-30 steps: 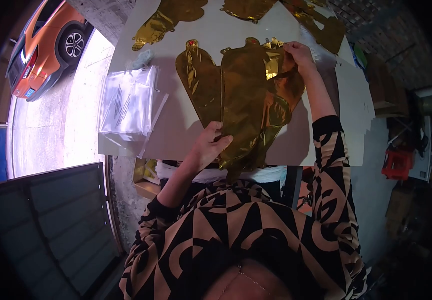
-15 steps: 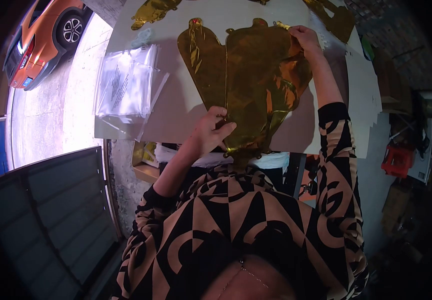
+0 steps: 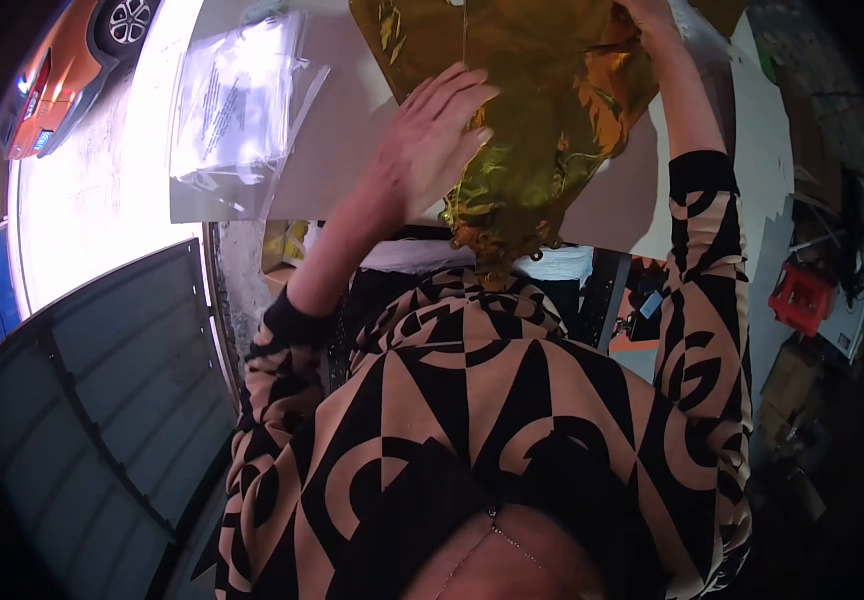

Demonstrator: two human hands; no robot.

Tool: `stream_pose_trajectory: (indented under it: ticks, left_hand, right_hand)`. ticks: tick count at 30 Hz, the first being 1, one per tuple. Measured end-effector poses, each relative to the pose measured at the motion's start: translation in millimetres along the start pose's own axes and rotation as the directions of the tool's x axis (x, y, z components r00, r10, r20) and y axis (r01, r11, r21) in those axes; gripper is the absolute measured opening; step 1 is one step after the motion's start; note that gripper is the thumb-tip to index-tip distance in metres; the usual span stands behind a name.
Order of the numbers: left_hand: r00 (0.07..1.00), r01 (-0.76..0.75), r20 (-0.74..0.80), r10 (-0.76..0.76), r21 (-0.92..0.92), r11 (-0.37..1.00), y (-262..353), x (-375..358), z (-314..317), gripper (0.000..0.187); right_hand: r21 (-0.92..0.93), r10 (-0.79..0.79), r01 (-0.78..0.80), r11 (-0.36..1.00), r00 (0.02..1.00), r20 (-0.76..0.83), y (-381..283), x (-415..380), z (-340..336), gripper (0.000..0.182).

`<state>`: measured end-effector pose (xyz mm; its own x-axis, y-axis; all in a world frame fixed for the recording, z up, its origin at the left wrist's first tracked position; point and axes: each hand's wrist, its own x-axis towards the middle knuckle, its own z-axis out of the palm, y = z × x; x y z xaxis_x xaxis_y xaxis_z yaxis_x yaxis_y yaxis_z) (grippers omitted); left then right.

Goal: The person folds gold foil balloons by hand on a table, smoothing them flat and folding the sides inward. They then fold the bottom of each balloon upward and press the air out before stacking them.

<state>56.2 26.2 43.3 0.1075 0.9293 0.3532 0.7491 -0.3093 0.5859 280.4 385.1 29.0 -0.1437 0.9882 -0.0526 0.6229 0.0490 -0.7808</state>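
A flat gold foil balloon (image 3: 542, 110) lies over the table's front part, its crinkled lower end hanging past the near edge toward my body. My left hand (image 3: 432, 140) rests along the balloon's left side, fingers stretched out and held near each other, with the thumb lower over the foil. At the top of the view my right hand (image 3: 650, 18) has its fingers curled at the balloon's upper right edge; the frame cuts off part of this hand. The balloon's far end is also out of view.
On the left of the table (image 3: 352, 150) lie clear plastic bags (image 3: 232, 110) with printed text. An orange car (image 3: 57, 85) stands outside at the upper left, above a dark panel (image 3: 102, 400). A red stool (image 3: 802, 298) is at the right.
My left hand has gone from a curled grip near the balloon's lower left edge to stretched fingers farther up. The view has tilted down, so the table sits higher. The balloon's lower end looks more crinkled.
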Motion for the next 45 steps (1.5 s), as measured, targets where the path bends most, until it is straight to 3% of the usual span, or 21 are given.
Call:
stream_pose_trajectory:
  ticks: [4,10,19,22,25,28,30,31,32,34,38,41,45]
  left_hand:
    - [0.980,-0.147,0.159,0.119,0.178,0.973,-14,14,17,0.048]
    - [0.949,-0.235,0.275,0.155,0.284,0.930,-22,17,30,0.052]
    - [0.943,-0.273,0.280,0.181,0.337,0.901,-30,13,36,0.053]
    - [0.943,-0.278,0.279,0.184,0.349,0.895,-33,12,38,0.054]
    - [0.941,-0.282,0.280,0.187,0.347,0.894,-32,11,38,0.054]
    - [0.948,-0.290,0.218,0.233,0.287,0.913,-33,11,35,0.054]
    - [0.964,-0.261,0.113,0.243,0.201,0.944,-29,8,28,0.053]
    - [0.968,-0.249,0.060,0.242,0.156,0.956,-27,6,23,0.053]
    - [0.974,-0.226,0.057,0.220,0.152,0.962,-25,0,18,0.053]
    - [0.983,-0.182,0.050,0.177,0.145,0.972,-22,-14,5,0.055]
    - [0.988,-0.143,0.063,0.139,0.059,0.988,-11,-60,-14,0.058]
    - [0.989,-0.104,0.106,0.100,0.036,0.994,0,-91,-14,0.060]
    - [0.987,-0.107,0.129,0.099,0.052,0.993,8,-107,-4,0.061]
  right_hand:
    - [0.040,0.005,-0.005,0.999,1.000,-0.012,2,3,1,0.021]
    - [0.041,0.032,-0.032,0.999,0.999,-0.001,-5,-4,-1,0.022]
    - [0.036,0.028,-0.027,0.999,1.000,-0.008,6,9,2,0.024]
    - [-0.142,0.022,-0.023,0.990,1.000,-0.008,-33,-26,-7,0.028]
    - [-0.315,-0.142,0.093,0.945,0.980,-0.139,-22,-35,-11,0.035]
    - [-0.537,-0.430,0.308,0.785,0.896,-0.114,-14,-78,-24,0.043]
    - [-0.462,-0.515,0.434,0.774,0.855,-0.060,2,-118,-29,0.043]
    - [-0.433,-0.596,0.515,0.740,0.800,-0.067,1,-147,-29,0.032]
    - [-0.404,-0.670,0.592,0.698,0.738,-0.076,-3,-180,-27,0.022]
    - [-0.392,-0.702,0.635,0.665,0.711,-0.041,-4,-243,-24,0.020]
    - [-0.329,-0.723,0.706,0.627,0.685,0.093,12,-340,-18,0.023]
    - [-0.288,-0.644,0.639,0.713,0.759,0.091,26,-389,-9,0.019]
    - [-0.157,-0.385,0.394,0.906,0.919,0.086,28,-426,-1,0.013]
